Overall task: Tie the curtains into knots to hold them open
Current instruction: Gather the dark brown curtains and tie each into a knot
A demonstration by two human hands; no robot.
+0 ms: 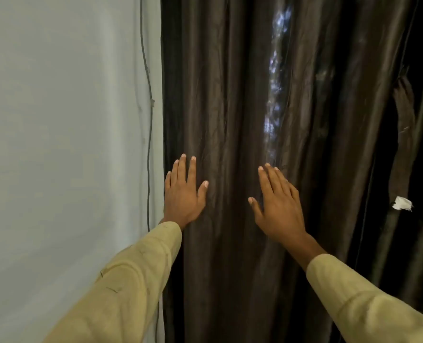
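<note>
- Subject: the brown curtain (230, 95) is being shown hanging in long vertical folds across the middle and right of the view. No knot is being seen in it, so the task is being judged as barely begun.
- Left side: the left hand (184, 194) is being held flat on the curtain at its left edge, just beside the pale wall (57, 120). The fingers are being kept straight and slightly apart, and nothing is being gripped.
- Right side: the right hand (277, 206) is being laid on the folds just below a narrow slit of daylight (274, 82). The fingers are being kept straight and close together, with the thumb spread out, and no cloth is being clasped.
- Key relation: the cloth to be gathered is lying under both palms and between them. Its long axis is running vertically, along the line in which the fingers are pointing. Neither hand is being judged markedly nearer, but only the left is being placed at a free edge, so gathering is likely to call for the hands to be drawn toward each other.
- Edges and room: the left is being closed off by the wall and a thin cable (148, 95). More dark cloth, bearing a white scrap (402, 203), is being seen to the right. Open room is being judged to lie rightward and down the hanging length.
</note>
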